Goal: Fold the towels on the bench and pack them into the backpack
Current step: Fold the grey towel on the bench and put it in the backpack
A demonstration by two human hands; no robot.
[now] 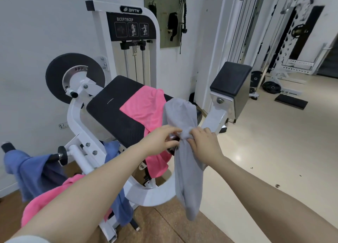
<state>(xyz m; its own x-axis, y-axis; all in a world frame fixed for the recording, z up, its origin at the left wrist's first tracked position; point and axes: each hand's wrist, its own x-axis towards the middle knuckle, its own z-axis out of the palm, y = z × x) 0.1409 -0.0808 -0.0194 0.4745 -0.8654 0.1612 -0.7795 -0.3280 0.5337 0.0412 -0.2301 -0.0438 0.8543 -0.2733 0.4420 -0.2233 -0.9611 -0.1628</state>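
Towels lie about the white bicep/tricep machine [76, 122]: a grey towel [184, 162] is bunched at its middle between both hands, its top draped against the edge of the black pad [111, 111] and its lower length hanging toward the floor. The right hand [204, 144] clenches the gathered cloth; the left hand [161, 140] pinches it from the other side. A pink towel [146, 107] lies across the pad. A blue towel [34, 171] hangs from a handle, another pink towel [45, 199] below it.
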